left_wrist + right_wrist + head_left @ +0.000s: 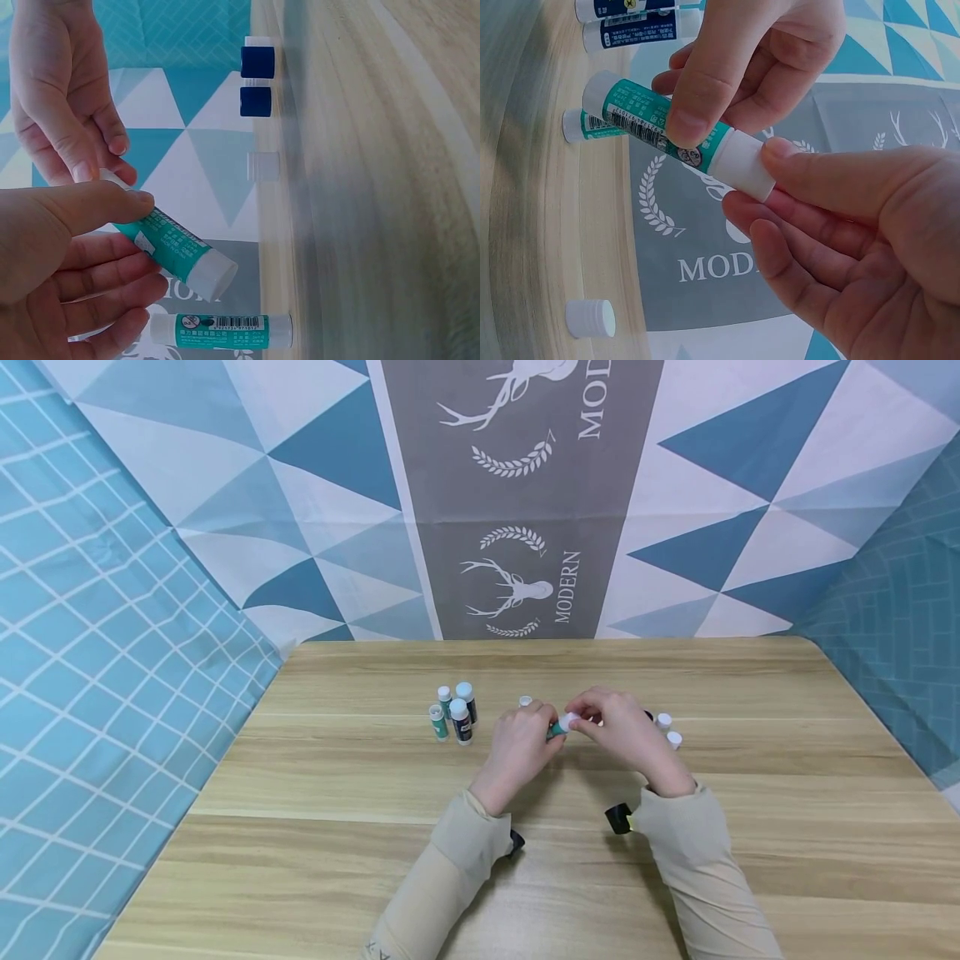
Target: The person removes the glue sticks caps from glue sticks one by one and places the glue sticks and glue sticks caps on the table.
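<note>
A glue stick [656,124] with a green label and white ends is held in the air between both hands, tilted. My left hand [520,742] grips its green body between thumb and fingers. With thumb and fingertips, my right hand [621,733] pinches the white cap [742,165] on its other end; the cap sits against the body. Another green glue stick [217,332] stands on the table just behind my left hand, mostly hidden in the head view. Beyond my right hand are loose white caps [663,721] and dark blue caps [257,62], partly hidden by the hand.
To the left on the wooden table [300,860] stand several glue sticks, two green [438,724] and two dark blue [461,722]. Black wrist cameras [618,818] jut from the beige sleeves. A patterned cloth [525,510] hangs behind the table's far edge.
</note>
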Motion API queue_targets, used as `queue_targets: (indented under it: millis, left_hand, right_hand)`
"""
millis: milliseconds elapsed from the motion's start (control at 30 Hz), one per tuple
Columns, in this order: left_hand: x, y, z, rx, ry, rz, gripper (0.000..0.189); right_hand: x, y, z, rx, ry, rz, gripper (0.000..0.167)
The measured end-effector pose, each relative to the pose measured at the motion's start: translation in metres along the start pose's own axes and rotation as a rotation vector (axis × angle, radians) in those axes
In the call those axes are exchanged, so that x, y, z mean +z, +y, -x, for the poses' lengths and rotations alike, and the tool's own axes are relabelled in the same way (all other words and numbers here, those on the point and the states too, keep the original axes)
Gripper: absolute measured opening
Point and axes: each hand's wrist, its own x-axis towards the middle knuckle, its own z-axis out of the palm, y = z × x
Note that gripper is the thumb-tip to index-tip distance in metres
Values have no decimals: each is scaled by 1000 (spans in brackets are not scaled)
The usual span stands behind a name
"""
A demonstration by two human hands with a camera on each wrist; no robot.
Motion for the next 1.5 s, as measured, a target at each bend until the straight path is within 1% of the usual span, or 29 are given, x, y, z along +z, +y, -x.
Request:
queue_targets:
  millis: [333,533,667,800,900,1067,1233,1500]
  left_hand:
    - [0,0,0,0,-3,-20,12]
    - [1,0,0,-2,-8,-15,12]
    - [1,0,0,-3,-5,-17,12]
    - [1,0,0,-3,5,-23,12]
    - [1,0,0,-2,6,-26,12]
    - [1,0,0,-5,-1,-31,12]
    - [2,-1,0,-6,-3,-25,11]
    - [1,-2,0,12,4,-24,11]
  right_hand:
    - [1,2,0,-12,-9,0,15]
    - [2,2,0,-16,-24,-6,15]
    - [3,2,0,-31,-12,-8,14]
    - [4,3,1,-63,10,-12,14]
    - [4,3,0,-73,10,-21,15]
    - [3,3,0,-53,-13,-35,15]
    - [3,4,0,-42,-19,-35,16]
    - [0,1,1,-37,-27,-35,19]
